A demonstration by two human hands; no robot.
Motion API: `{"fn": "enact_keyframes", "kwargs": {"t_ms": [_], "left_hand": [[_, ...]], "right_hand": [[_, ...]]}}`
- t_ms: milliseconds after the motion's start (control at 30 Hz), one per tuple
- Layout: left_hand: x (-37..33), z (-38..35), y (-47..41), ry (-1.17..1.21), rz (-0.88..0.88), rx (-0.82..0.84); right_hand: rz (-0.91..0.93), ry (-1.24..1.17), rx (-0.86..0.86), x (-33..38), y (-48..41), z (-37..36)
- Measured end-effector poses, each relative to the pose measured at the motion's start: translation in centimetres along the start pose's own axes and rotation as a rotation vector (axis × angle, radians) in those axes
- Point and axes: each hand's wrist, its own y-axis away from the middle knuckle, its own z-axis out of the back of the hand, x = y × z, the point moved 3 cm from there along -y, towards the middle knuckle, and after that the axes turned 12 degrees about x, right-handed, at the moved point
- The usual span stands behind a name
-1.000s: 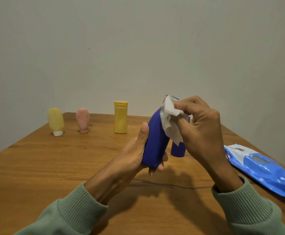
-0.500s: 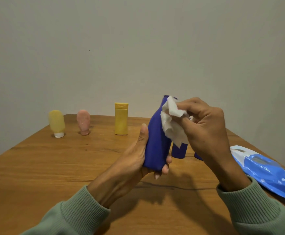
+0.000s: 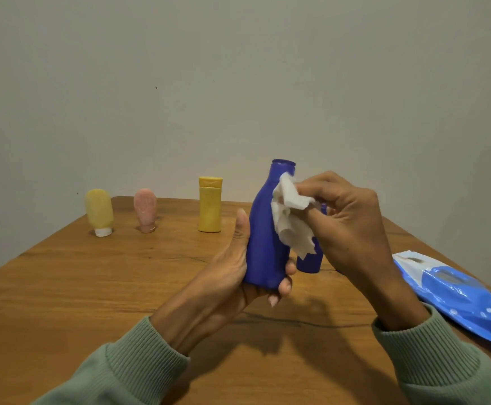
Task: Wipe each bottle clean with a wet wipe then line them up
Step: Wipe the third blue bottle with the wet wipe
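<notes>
Tilted a moment ago, the blue bottle (image 3: pixel 263 244) now stands nearly upright, its open mouth clear above the wet wipe (image 3: pixel 289 220).
Left grip (image 3: pixel 232 273) wraps the bottle's lower body and holds it above the bench (image 3: pixel 92 287). Right grip (image 3: pixel 349 223) pinches the crumpled wipe against the bottle's shoulder. A second blue bottle (image 3: pixel 310 263) stands behind, mostly hidden. A yellow bottle (image 3: pixel 210 204), pink tube (image 3: pixel 145 210) and pale yellow tube (image 3: pixel 99 211) stand along the far edge. A wipes pack (image 3: pixel 458 293) lies at the right.
</notes>
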Motion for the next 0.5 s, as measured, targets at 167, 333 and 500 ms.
{"fn": "enact_keyframes", "kwargs": {"t_ms": [167, 333, 500], "left_hand": [[0.0, 0.1, 0.0, 0.064, 0.005, 0.001], [0.2, 0.0, 0.1, 0.011, 0.065, 0.027], [0.5, 0.2, 0.1, 0.042, 0.058, 0.017]], "right_hand": [[0.007, -0.012, 0.084, 0.1, -0.1, 0.1], [-0.027, -0.016, -0.14, -0.3, 0.0, 0.8], [-0.094, -0.123, -0.128, -0.3, 0.1, 1.0]]}}
